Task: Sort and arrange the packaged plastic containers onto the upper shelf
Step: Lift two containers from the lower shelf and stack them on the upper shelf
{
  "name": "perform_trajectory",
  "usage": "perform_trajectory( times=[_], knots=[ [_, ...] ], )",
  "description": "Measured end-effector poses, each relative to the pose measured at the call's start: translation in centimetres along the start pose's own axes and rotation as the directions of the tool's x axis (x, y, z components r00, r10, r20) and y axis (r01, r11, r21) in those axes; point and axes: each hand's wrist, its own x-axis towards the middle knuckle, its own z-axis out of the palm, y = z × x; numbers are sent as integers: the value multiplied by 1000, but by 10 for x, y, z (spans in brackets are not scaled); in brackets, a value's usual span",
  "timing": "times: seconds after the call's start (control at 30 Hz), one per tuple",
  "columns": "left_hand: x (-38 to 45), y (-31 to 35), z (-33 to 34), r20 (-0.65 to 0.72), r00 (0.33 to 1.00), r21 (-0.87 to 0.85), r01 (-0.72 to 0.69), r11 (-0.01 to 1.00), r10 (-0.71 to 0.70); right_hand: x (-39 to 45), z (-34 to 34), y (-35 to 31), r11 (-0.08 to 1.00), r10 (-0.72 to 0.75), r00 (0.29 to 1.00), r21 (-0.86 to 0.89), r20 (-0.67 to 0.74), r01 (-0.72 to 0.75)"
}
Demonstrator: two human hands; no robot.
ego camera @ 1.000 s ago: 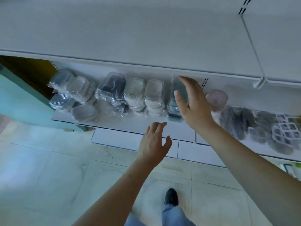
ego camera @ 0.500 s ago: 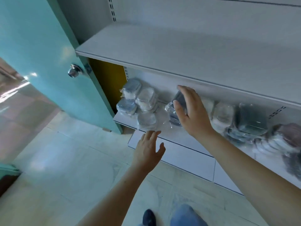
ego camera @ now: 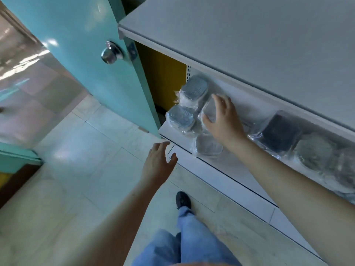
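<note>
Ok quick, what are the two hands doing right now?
Left hand: open, holding nothing, hovering above the floor by the shelf edge.
Right hand: fingers and thumb curled around a clear wrapped container on the lower shelf.

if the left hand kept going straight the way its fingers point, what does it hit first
Probably the front corner of the lower shelf, just ahead of the open left hand. Beyond that corner sits a wrapped grey-lidded container. Depth is unclear, so the hand could pass below the edge.
</note>
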Motion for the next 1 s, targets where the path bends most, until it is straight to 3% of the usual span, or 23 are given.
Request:
perform_trajectory(
  times=[0.1, 0.23, 0.3, 0.37, 0.47, 0.53, 0.6, 0.7, 0.77, 0.9, 1.0],
  knots=[
    [42, -13, 5, 27, 997, -12, 70, 997, -69, 22, 33, 13, 998, -3, 1000, -70, -16, 2],
    [92, -22, 11, 48, 994, 19, 97, 995, -97, 10, 64, 20, 996, -52, 950, -87, -308, 26],
    [117, -25, 14, 45, 998, 88, 44, 995, -48, -11, 77, 20, 998, 27, 915, -41, -403, -48],
    [142, -27, 17, 30, 999, 190, -44, 981, 39, -33, 96, 25, 977, 204, 893, 24, -400, -213],
    [173, -27, 18, 83, 976, 361, -216, 907, 200, -54, 122, 37, 940, 313, 930, -74, -191, -332],
    [189, -25, 17, 136, 946, 437, -323, 839, 293, -58, 128, 39, 951, 254, 961, -151, -110, -269],
    [202, -24, 17, 178, 925, 458, -380, 804, 336, -57, 128, 34, 971, 158, 979, -158, -125, -177],
    [216, -26, 20, 290, 901, 468, -429, 773, 324, -46, 131, 19, 989, 26, 991, -140, -128, -44],
    [220, -29, 25, 336, 886, 497, -454, 740, 318, -34, 134, 10, 995, 23, 987, -95, -162, -39],
    [223, -34, 32, 287, 888, 598, -459, 658, 359, -6, 133, -7, 1000, -14, 976, -2, -215, 14],
    [223, -35, 36, 272, 874, 558, -484, 674, 403, 14, 129, -17, 995, -93, 962, 22, -257, 101]
  ],
)
